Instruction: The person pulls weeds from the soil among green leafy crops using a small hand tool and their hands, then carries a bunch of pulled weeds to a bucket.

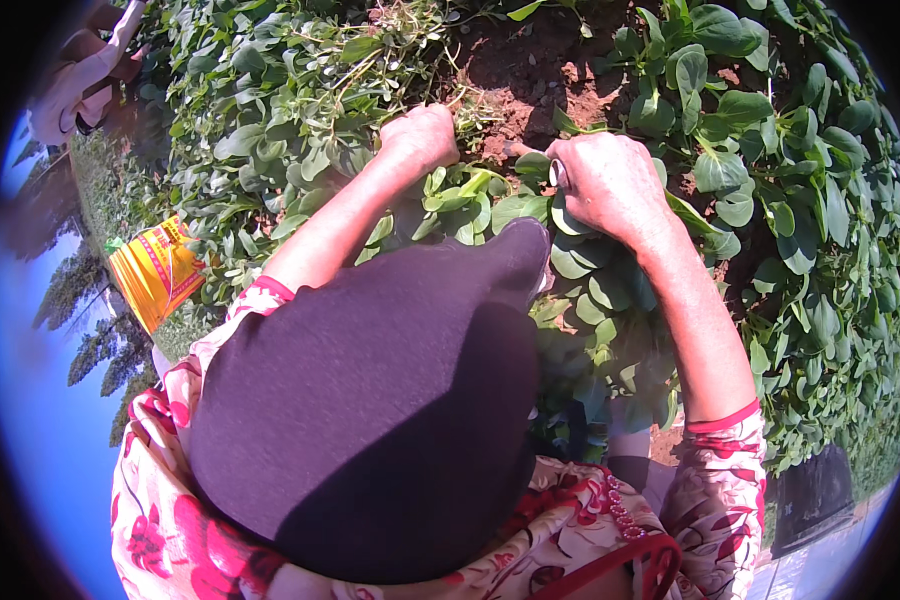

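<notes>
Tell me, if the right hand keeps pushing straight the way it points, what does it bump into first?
Probably the bare reddish soil just past its knuckles. The right hand, fist closed on a small tool handle, points up the picture toward that patch, with a few green leaves beside it. Depth is hard to judge.

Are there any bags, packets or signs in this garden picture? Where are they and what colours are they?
Yellow bag: a crumpled packet with red stripes and print, lying at the left edge of the leafy green plants, left of the person's left arm.
No other packets, labels, signs or screens show.
</notes>
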{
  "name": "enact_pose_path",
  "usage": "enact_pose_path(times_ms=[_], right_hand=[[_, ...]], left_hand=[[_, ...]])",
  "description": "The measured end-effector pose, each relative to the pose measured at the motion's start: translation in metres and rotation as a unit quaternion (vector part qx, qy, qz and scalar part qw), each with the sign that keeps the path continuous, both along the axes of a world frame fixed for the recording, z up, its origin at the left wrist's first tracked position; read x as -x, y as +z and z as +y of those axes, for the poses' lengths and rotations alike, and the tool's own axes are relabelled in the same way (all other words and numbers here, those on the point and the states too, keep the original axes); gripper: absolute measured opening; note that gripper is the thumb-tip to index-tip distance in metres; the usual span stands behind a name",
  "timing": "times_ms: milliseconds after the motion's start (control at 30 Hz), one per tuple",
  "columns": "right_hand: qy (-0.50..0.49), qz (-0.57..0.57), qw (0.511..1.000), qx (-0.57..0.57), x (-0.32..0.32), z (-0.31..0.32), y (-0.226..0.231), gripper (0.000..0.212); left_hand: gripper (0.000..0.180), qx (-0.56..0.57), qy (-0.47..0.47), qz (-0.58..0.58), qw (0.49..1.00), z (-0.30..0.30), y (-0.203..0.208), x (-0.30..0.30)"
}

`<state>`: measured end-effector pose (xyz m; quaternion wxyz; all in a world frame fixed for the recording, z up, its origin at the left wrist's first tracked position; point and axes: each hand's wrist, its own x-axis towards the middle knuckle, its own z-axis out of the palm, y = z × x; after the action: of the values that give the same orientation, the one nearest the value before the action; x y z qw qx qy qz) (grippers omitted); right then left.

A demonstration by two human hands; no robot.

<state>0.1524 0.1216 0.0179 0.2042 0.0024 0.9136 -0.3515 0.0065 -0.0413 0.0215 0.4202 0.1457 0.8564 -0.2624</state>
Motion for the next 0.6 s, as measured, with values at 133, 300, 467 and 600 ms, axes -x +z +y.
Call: enact_pose_path(times_ms=[133,300,467,600], right_hand=[[0.012,0.047,0.999,-0.005,0.017,-0.022,-0.002,0.018],[0.082,0.163,0.983,0.018,0.003,-0.050,0.002,0.010],[-0.099,0.194,0.976,-0.007,-0.033,-0.041,0.013,0.008],[-0.155,0.140,0.978,0.020,-0.039,-0.013,0.012,0.021]], left_hand=[[0.035,-0.007,0.013,0.006,1.000,-0.014,-0.009,-0.007],[0.037,-0.050,0.045,0.005,0.998,-0.039,-0.021,0.005],[0.030,-0.162,0.150,-0.080,0.972,-0.053,-0.026,0.025],[0.029,-0.159,0.130,-0.073,0.976,-0.040,-0.015,0.024]])
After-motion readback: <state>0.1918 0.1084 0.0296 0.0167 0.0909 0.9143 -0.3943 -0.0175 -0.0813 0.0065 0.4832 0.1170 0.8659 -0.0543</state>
